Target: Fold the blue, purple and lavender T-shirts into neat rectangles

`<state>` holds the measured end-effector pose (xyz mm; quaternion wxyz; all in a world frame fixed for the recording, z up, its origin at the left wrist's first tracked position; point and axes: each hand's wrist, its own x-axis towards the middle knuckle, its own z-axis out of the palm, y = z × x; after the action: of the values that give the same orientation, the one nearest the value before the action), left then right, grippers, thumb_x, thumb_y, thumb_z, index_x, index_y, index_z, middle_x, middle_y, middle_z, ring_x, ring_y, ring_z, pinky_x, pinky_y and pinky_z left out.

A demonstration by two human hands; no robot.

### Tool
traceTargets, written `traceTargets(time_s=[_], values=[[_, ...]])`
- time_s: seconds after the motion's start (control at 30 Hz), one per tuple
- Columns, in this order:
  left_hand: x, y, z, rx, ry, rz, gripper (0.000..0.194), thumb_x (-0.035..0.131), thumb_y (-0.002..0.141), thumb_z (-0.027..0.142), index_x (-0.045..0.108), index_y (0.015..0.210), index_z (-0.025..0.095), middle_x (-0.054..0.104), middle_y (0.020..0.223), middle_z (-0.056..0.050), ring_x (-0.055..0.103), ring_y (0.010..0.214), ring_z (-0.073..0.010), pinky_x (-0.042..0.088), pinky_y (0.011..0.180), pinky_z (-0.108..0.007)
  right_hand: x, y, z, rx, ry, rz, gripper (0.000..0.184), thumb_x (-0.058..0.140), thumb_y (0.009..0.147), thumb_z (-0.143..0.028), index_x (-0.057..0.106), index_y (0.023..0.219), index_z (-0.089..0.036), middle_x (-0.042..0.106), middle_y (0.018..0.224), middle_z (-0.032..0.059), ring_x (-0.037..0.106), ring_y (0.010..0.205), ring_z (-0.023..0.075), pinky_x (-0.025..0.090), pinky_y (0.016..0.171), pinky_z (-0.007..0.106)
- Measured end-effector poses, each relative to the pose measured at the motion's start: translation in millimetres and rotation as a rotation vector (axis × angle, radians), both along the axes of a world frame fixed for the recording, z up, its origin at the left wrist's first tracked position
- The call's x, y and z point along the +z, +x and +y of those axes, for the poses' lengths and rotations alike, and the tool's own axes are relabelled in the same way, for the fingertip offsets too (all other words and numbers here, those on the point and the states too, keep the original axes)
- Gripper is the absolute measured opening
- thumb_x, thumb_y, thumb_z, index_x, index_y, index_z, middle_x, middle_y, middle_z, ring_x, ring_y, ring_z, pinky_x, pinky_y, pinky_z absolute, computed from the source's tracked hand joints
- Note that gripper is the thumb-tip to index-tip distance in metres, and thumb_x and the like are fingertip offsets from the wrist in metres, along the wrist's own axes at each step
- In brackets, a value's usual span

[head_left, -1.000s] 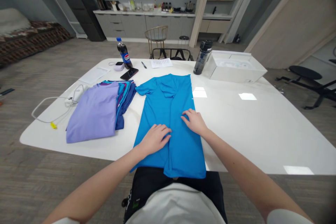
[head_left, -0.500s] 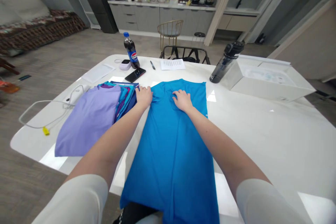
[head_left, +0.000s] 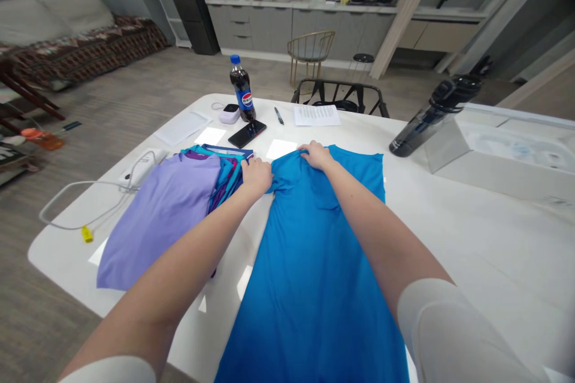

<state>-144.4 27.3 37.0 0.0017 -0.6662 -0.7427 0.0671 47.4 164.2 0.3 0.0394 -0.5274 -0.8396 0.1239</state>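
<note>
A blue T-shirt [head_left: 323, 263] lies lengthwise on the white table, its lower end running down past the bottom of the view. My left hand [head_left: 257, 176] is closed on the shirt's bunched left sleeve, fingertips partly hidden. At the upper left edge, by the shoulder, my right hand [head_left: 316, 155] pinches the fabric with curled fingers. Left of the shirt is a stack of folded clothes with a lilac garment [head_left: 166, 209] on top. Teal, purple and navy layers show along its side, close to my left hand.
Beyond the clothes are a phone [head_left: 247, 133], a cola bottle [head_left: 243, 93], a pen [head_left: 279, 115] and printed paper [head_left: 317, 115]. A dark tumbler [head_left: 431, 116] leans by a white box [head_left: 498, 167] at right. A power strip [head_left: 142, 167] with a looping cable lies left.
My right hand has moved from the shirt's chest to its upper left edge and grips there. My left hand stays at the sleeve. The whole view has shifted slightly.
</note>
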Motion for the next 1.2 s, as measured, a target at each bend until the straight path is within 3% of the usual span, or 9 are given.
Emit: traceTargets(time_s=[0.13, 0.23, 0.33, 0.43, 0.57, 0.73, 0.87, 1.0, 1.2], values=[[22.4, -19.3, -7.9, -0.016, -0.007, -0.104, 0.026, 0.064, 0.090, 0.039, 0.073, 0.097, 0.016, 0.071, 0.111, -0.018, 0.056, 0.118, -0.0396, 0.039, 0.096, -0.050, -5.7, 3.4, 6.9, 0.028, 0.066, 0.128, 0.021, 0.059, 0.097, -0.031, 0.072, 0.113, -0.026, 0.061, 0.114, 0.0100, 0.056, 0.110, 0.0278, 0.045, 0.092, 0.041], [52.6, -22.7, -12.3, -0.089, -0.091, -0.428, 0.022, 0.069, 0.084, 0.041, 0.070, 0.082, 0.019, 0.071, 0.083, -0.007, 0.065, 0.090, -0.0273, 0.044, 0.079, -0.036, 0.4, 13.9, 12.7, 0.061, 0.090, 0.321, 0.017, 0.062, 0.092, -0.027, 0.073, 0.105, -0.021, 0.061, 0.102, 0.0069, 0.057, 0.095, 0.0221, 0.045, 0.086, 0.034], [78.4, 11.1, -15.3, -0.193, -0.059, -0.824, 0.027, 0.069, 0.082, 0.045, 0.066, 0.078, 0.019, 0.063, 0.068, 0.000, 0.058, 0.066, -0.0167, 0.039, 0.061, -0.028, 12.8, 33.2, 20.8, 0.105, 0.059, 0.533, 0.016, 0.067, 0.085, -0.028, 0.073, 0.097, -0.018, 0.061, 0.089, 0.0031, 0.056, 0.082, 0.0181, 0.045, 0.080, 0.030], [84.3, 78.9, -14.6, -0.250, -0.018, -1.103, 0.026, 0.069, 0.083, 0.044, 0.067, 0.086, 0.018, 0.061, 0.066, 0.002, 0.054, 0.060, -0.0132, 0.038, 0.057, -0.025, 21.5, 66.1, 25.5, 0.091, -0.010, 0.704, 0.020, 0.066, 0.080, -0.029, 0.074, 0.094, -0.017, 0.064, 0.082, 0.0014, 0.055, 0.075, 0.0167, 0.046, 0.076, 0.030], [62.2, 154.2, -1.8, -0.306, -0.032, -1.197, 0.028, 0.061, 0.092, 0.043, 0.069, 0.101, 0.019, 0.071, 0.083, -0.003, 0.064, 0.074, -0.0168, 0.048, 0.069, -0.028, 14.2, 131.4, 11.1, -0.170, -0.044, 0.783, 0.030, 0.068, 0.078, -0.034, 0.075, 0.101, -0.015, 0.071, 0.086, 0.0041, 0.059, 0.074, 0.0169, 0.048, 0.075, 0.030], [13.6, 158.2, 36.2, -0.414, 0.104, -0.703, 0.030, 0.048, 0.099, 0.026, 0.066, 0.122, 0.021, 0.068, 0.120, -0.010, 0.061, 0.112, -0.0254, 0.047, 0.097, -0.040, -4.2, 194.4, -54.3, -0.447, 0.051, 0.570, 0.037, 0.057, 0.092, -0.050, 0.076, 0.090, -0.018, 0.072, 0.080, 0.0052, 0.063, 0.077, 0.0207, 0.047, 0.074, 0.031], [-16.2, 148.9, 66.8, -0.502, 0.102, -0.275, 0.043, 0.042, 0.100, 0.025, 0.056, 0.141, 0.027, 0.057, 0.135, -0.014, 0.051, 0.124, -0.0330, 0.041, 0.102, -0.051, -6.5, 199.9, -115.7, -0.410, 0.060, 0.362, 0.051, 0.056, 0.090, -0.069, 0.075, 0.093, -0.022, 0.072, 0.096, 0.0078, 0.065, 0.087, 0.0230, 0.047, 0.076, 0.031], [-27.9, 152.9, 85.4, -0.478, 0.108, -0.168, 0.040, 0.039, 0.102, 0.028, 0.059, 0.136, 0.026, 0.057, 0.130, -0.016, 0.051, 0.121, -0.0339, 0.040, 0.099, -0.050, -9.6, 195.6, -147.9, -0.411, 0.106, 0.243, 0.039, 0.066, 0.088, -0.059, 0.071, 0.096, -0.021, 0.068, 0.102, 0.0104, 0.064, 0.092, 0.0250, 0.048, 0.078, 0.033], [-33.2, 147.3, 94.2, -0.405, 0.098, -0.165, 0.029, 0.042, 0.102, 0.030, 0.064, 0.116, 0.020, 0.059, 0.124, -0.016, 0.052, 0.119, -0.0333, 0.040, 0.098, -0.048, -10.0, 192.7, -155.0, -0.368, 0.081, 0.565, 0.017, 0.061, 0.090, -0.042, 0.064, 0.087, -0.025, 0.069, 0.081, 0.0016, 0.063, 0.076, 0.0217, 0.048, 0.073, 0.032]])
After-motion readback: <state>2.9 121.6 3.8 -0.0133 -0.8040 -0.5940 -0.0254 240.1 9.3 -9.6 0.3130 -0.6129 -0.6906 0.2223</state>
